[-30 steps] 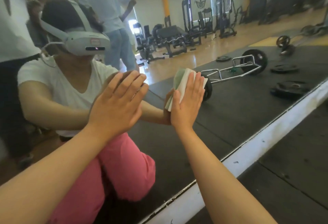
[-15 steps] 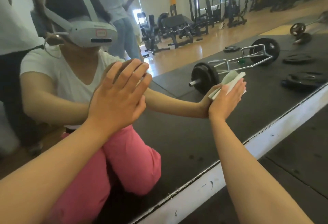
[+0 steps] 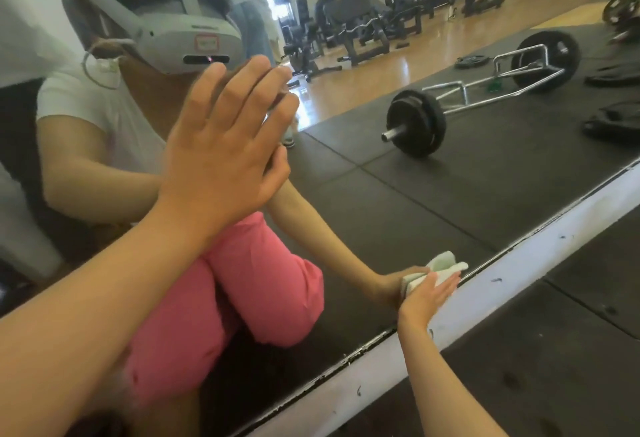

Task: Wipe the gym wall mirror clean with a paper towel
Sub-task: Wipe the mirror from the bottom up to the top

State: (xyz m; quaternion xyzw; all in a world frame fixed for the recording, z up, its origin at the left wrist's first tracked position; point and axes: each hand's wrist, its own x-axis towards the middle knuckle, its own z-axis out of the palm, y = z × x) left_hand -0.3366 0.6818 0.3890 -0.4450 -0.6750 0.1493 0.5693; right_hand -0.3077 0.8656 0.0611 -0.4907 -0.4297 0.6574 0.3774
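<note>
Paper towel (image 3: 441, 263) is low in the frame, right of centre, pinned flat against the mirror (image 3: 450, 201) just above the bottom edge of the glass. The right hand (image 3: 427, 293) is on it, fingers straight and together, palm pressing the white wad to the surface. No curl round the towel, just a flat push. The towel looks folded over on itself, though the blur makes its layers hard to read. Its top pokes out past the fingertips.

Up in the middle left of the frame, the left hand (image 3: 225, 145) is planted on the glass too, fingers straight and a little fanned, holding nothing. Its reflection meets it palm to palm.

Below the glass runs a white base strip (image 3: 519, 274), scuffed with dark marks, slanting from lower centre to the right edge. Under that lies a black rubber floor mat (image 3: 554, 367).

In the reflection there is a crouching person in pink trousers (image 3: 225, 298) and a white top, wearing a white headset (image 3: 187, 41) at upper left. A loaded bar (image 3: 415, 123) with black plates lies on dark matting in the upper right. Loose weight plates (image 3: 613, 121) sit at the far right, and gym machines (image 3: 363, 21) stand on a wooden floor along the top.
</note>
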